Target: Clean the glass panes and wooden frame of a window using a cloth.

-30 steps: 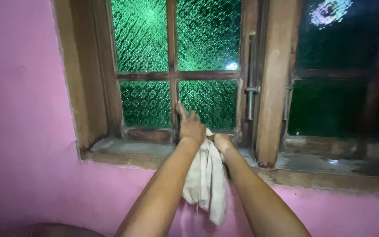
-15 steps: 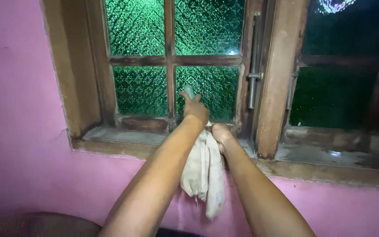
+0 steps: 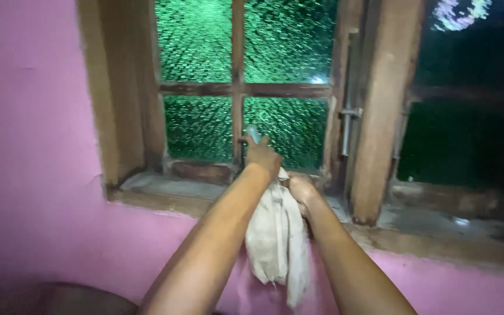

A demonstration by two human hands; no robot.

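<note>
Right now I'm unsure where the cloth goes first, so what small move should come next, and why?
Probably lift the cloth to the lower right green pane. The right hand grips it bunched at the sill, hanging down the pink wall, while the left hand is raised at that pane.

Dim indoor shot, 1 light src from the camera side. Textured green panes catch it: strong speckled glare, small hot spot near the cross bar. Right pane nearly black, w/ a pale blurred reflection top right. Pink wall evenly lit, darker twd bottom left corner. Whole frame soft w/ motion blur; forearms, cloth smeared. Sill shadowed at right.
</note>
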